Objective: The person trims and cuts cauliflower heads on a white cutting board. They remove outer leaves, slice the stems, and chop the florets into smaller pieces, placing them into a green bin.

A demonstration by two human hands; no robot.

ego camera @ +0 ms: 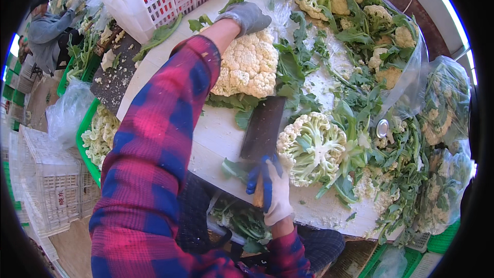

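My left hand (249, 17), in a grey glove, rests at the top edge of a large cauliflower head (249, 65) with leaves under it; its fingers are partly hidden. The wooden handle of a broad-bladed cleaver is gripped by my right hand (272, 189), in a white glove with blue fingers. The cleaver's dark blade (264, 129) points away from me, its far end at the lower side of that head. Just right of the blade, a second cauliflower head (312, 148) lies with its cut stem side up, leaves at its right.
A white plastic crate (135, 2) stands at the back left. Cauliflowers (339, 4) and loose leaves (401, 177) cover the table's right side, beside filled plastic bags (444, 100). A green basket (87, 139) of florets is at the left. A person (50, 31) sits farther off.
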